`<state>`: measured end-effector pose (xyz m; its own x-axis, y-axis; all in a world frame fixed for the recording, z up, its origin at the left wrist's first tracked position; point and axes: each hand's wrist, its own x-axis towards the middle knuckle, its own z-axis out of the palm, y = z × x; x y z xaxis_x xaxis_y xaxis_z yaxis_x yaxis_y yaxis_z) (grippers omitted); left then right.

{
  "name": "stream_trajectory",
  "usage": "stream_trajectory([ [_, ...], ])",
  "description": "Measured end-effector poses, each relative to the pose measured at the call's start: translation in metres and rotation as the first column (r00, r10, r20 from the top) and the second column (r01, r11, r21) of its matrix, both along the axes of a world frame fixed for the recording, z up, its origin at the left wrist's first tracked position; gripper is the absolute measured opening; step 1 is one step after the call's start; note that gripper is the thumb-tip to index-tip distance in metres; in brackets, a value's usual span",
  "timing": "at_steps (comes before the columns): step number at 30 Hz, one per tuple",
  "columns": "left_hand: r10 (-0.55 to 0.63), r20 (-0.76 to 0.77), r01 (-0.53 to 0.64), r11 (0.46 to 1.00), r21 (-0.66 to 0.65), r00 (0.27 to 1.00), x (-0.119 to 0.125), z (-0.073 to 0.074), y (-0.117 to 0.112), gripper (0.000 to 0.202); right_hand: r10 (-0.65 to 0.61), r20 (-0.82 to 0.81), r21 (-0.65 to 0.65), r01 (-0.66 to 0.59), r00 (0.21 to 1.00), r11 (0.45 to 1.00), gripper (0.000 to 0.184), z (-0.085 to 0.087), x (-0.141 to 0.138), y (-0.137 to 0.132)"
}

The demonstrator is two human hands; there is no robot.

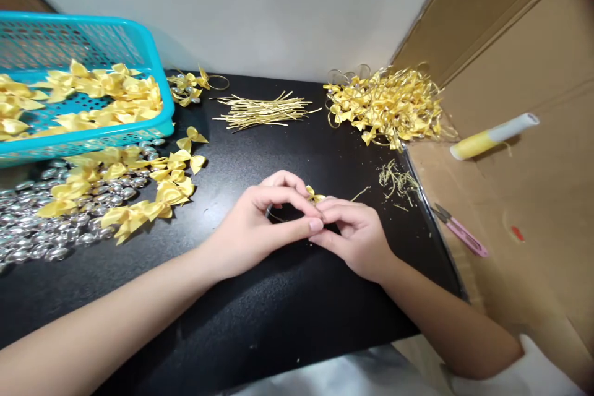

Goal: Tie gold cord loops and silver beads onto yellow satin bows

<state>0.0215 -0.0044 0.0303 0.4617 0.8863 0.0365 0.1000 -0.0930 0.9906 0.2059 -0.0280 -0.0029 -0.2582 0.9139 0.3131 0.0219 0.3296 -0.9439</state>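
My left hand (260, 223) and my right hand (352, 235) meet at the middle of the black table (260, 322), fingertips pinched together. Between them sits a small yellow ribbon bow (314, 195), gripped by both hands; only its top loops show above the fingers. A thin gold strand seems to run under my left fingers, mostly hidden. Loose yellow bows (139, 192) lie to the left on a spread of silver beads (41, 229). A bundle of gold wire ties (262, 110) lies at the back centre.
A turquoise plastic basket (93, 130) with yellow bows stands at the back left. A heap of finished bows with gold loops (387, 105) lies at the back right. On the cardboard (533, 198) to the right rest pink snips (461, 232) and a yellow-white tube (494, 135).
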Motion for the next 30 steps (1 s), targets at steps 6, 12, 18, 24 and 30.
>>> stream_trajectory([
  [6, -0.138, -0.024, 0.140, 0.975, 0.175, 0.990, -0.011, -0.017, 0.014, 0.039, 0.160, -0.272, -0.245, -0.229, 0.949, 0.942, 0.006, 0.006, 0.005, -0.003],
  [12, 0.090, -0.568, 0.169, 0.907, 0.387, 0.818, -0.007, -0.036, 0.041, 0.033, 0.377, -0.612, -0.153, -0.571, 0.696, 0.806, 0.013, 0.016, 0.024, 0.001],
  [18, 0.171, -0.633, 0.162, 0.887, 0.432, 0.755, 0.007, -0.040, 0.031, 0.020, 0.566, -0.740, 0.109, -0.767, 0.362, 0.633, 0.033, 0.021, 0.024, 0.003],
  [24, 0.156, -0.643, 0.242, 0.840, 0.485, 0.750, 0.006, -0.042, 0.030, 0.028, 0.663, -0.747, 0.475, -0.732, -0.042, 0.488, 0.026, 0.024, 0.017, 0.016],
  [30, 0.124, -0.607, 0.254, 0.829, 0.499, 0.785, 0.004, -0.042, 0.033, 0.015, 0.094, -0.655, -0.248, -0.330, 0.750, 0.911, 0.025, 0.036, 0.037, 0.016],
])
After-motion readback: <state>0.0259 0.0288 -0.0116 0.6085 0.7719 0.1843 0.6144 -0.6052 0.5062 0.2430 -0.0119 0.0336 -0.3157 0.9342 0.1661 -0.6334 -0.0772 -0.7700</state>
